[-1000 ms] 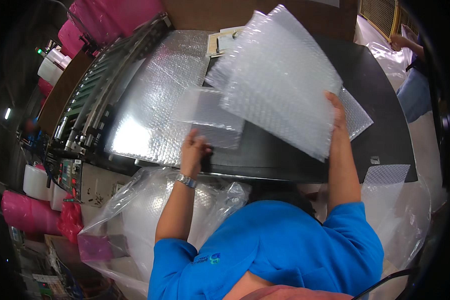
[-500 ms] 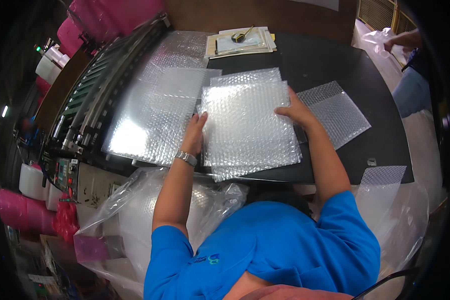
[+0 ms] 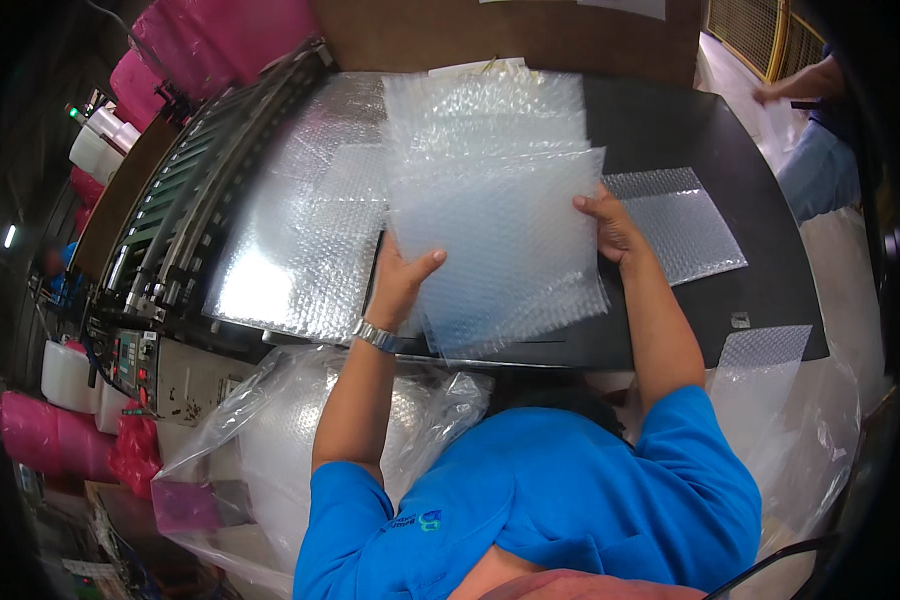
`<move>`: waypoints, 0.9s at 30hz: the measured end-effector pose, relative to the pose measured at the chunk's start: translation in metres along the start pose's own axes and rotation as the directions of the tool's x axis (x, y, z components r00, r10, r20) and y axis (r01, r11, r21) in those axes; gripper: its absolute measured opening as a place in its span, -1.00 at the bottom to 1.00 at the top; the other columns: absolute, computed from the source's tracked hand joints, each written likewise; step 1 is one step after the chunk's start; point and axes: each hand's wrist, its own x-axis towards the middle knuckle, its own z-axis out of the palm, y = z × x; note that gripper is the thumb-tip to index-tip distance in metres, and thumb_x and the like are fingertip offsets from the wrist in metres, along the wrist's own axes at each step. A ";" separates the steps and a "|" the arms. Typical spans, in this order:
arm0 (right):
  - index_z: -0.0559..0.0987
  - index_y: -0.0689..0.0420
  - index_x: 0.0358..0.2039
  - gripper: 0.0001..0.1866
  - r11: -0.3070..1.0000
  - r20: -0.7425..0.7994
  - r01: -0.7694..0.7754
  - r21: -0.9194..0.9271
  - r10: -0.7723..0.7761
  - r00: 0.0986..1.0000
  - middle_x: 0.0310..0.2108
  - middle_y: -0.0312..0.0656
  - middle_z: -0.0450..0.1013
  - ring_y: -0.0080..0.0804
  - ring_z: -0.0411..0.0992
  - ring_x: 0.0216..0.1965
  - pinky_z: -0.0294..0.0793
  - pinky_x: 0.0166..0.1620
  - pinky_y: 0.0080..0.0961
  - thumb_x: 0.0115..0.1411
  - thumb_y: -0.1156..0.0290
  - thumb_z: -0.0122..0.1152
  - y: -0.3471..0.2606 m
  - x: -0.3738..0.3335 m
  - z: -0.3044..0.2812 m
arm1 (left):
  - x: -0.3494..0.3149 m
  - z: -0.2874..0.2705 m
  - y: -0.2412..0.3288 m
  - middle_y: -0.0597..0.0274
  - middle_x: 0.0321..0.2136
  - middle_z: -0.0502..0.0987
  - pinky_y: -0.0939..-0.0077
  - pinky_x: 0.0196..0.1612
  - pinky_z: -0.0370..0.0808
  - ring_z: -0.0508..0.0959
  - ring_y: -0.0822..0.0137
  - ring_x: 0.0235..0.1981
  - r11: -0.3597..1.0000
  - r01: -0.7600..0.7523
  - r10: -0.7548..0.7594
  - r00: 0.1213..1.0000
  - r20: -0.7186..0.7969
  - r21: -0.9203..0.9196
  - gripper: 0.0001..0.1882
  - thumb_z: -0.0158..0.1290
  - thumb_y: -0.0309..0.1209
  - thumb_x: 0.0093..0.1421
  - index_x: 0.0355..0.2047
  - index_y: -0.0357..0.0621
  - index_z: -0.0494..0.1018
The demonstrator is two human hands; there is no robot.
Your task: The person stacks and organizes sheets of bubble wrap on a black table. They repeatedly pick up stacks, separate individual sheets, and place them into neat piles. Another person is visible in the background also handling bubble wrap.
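A small stack of clear bubble wrap bags [image 3: 500, 235] is held up over the dark table, tilted toward me, its upper flap reaching away. My left hand [image 3: 402, 275] grips the stack's left edge, thumb on top and fingers hidden beneath. On the opposite edge my right hand [image 3: 610, 222] pinches it, thumb in front and fingers behind. Another bubble wrap bag [image 3: 675, 225] lies flat on the table right of my right hand. Larger bubble wrap sheets [image 3: 290, 230] are spread to the left of my left hand.
A machine with rollers [image 3: 185, 180] borders the table [image 3: 770, 290] on the left, its control box [image 3: 135, 360] nearest me. Clear plastic bags [image 3: 300, 430] hang below the front edge. Pink rolls [image 3: 60, 435] stand lower left. Another person [image 3: 820, 150] is at the far right.
The held stack has been raised and tipped, now covering most of the papers and tape measure behind. My left hand has shifted down and right along its edge; my right hand moved slightly.
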 end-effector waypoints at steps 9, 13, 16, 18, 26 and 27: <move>0.20 0.23 0.12 -0.04 0.940 0.166 0.254 -0.229 -0.220 0.961 0.03 -0.13 0.27 -0.26 0.19 0.08 0.11 0.14 -0.38 -0.35 0.28 0.42 -0.016 -0.018 0.013 | -0.028 -0.048 0.011 0.13 -0.22 0.45 0.40 -0.11 0.38 0.42 0.27 -0.17 0.952 -0.037 0.031 0.999 0.024 0.303 -0.14 0.36 0.00 -0.29 -0.09 -0.33 0.31; 0.19 0.23 0.13 -0.05 0.939 0.162 0.155 -0.307 -0.109 0.981 0.00 -0.17 0.28 -0.30 0.20 0.06 0.15 0.11 -0.40 -0.35 0.35 0.42 0.006 -0.021 0.014 | -0.045 -0.055 -0.021 0.15 -0.23 0.46 0.39 -0.12 0.38 0.43 0.28 -0.20 0.927 0.013 0.009 0.998 -0.055 0.375 -0.26 0.33 -0.03 -0.23 -0.16 -0.32 0.37; 0.20 0.23 0.12 -0.06 0.963 0.170 0.104 -0.251 -0.062 0.983 -0.02 -0.18 0.30 -0.32 0.22 0.04 0.20 0.09 -0.41 -0.36 0.39 0.42 0.003 -0.023 0.012 | -0.053 -0.050 -0.023 0.14 -0.29 0.48 0.39 -0.15 0.40 0.45 0.28 -0.24 0.950 0.150 -0.138 0.988 -0.062 0.275 -0.38 0.31 -0.12 -0.15 -0.18 -0.30 0.40; 0.23 0.24 0.09 -0.08 0.947 0.140 0.113 -0.302 -0.073 0.987 -0.05 -0.20 0.32 -0.35 0.25 0.01 0.23 0.06 -0.42 -0.37 0.40 0.43 0.010 -0.030 0.017 | -0.061 -0.038 -0.037 0.16 -0.34 0.48 0.41 -0.17 0.41 0.46 0.29 -0.27 0.896 0.046 -0.005 0.996 -0.094 0.443 -0.48 0.29 -0.20 -0.11 -0.23 -0.31 0.41; 0.31 0.16 0.01 -0.21 0.749 0.170 0.263 -0.608 -0.201 0.965 -0.14 -0.15 0.38 -0.32 0.33 -0.09 0.28 0.00 -0.41 -0.33 0.37 0.40 -0.068 -0.037 0.065 | -0.052 -0.028 -0.003 0.09 0.00 0.23 0.32 0.07 0.23 0.26 0.22 0.01 0.933 -0.242 0.317 0.902 -0.292 0.265 -0.14 0.30 -0.20 -0.13 0.07 -0.27 0.09; 0.32 0.15 -0.01 -0.24 0.588 0.241 0.329 -0.739 -0.225 0.944 -0.16 -0.12 0.39 -0.31 0.34 -0.11 0.29 -0.02 -0.41 -0.32 0.35 0.39 -0.093 -0.035 0.067 | -0.049 -0.023 0.019 0.05 0.05 0.17 0.29 0.16 0.15 0.20 0.18 0.08 0.871 -0.402 0.483 0.811 -0.332 0.283 -0.04 0.33 -0.13 -0.18 0.11 -0.27 0.04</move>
